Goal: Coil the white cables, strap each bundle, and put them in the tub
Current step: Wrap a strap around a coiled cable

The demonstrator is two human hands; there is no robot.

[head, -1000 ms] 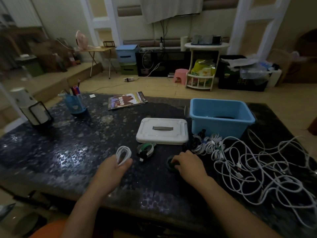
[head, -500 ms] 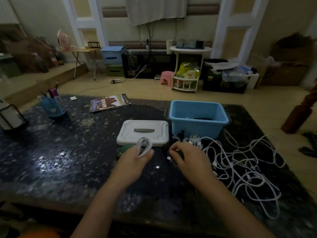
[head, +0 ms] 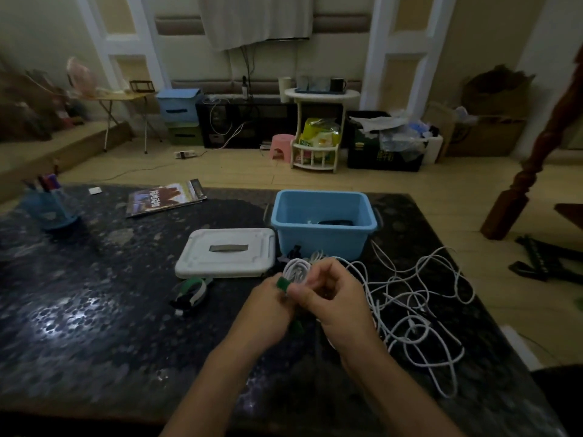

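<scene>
coiled cable held up at the middle of the worktop, strap at the hands

a small coiled white cable (head: 295, 270) is held up just in front of the blue tub (head: 325, 227), above the dark speckled worktop (head: 94, 310). it is gripped between both hands, which are pressed close together. the left hand (head: 268, 305) is curled, with a green strap (head: 283, 284) pinched at its fingertips right under the coil; a bit more green is seen lower down between the wrists. the right hand (head: 334, 298) is curled too, its thumb and fingers closed around the side of the coil. exactly how the strap is wrapped can't be told, it's dim and a bit blurry there.

the tub is open, sitting at the far middle of the worktop, and something dark plus a speck of white is seen at its bottom. its white lid (head: 225, 257) is laid flat just to the left of it. a loose tangle of white cables (head: 416, 310) is spread over the right side of the worktop, near the right hand. a few green, white and black straps (head: 191, 293) are piled just below the lid.

further left, a magazine (head: 165, 197) and a blue pen cup (head: 50, 203) are placed near the far edge.
</scene>
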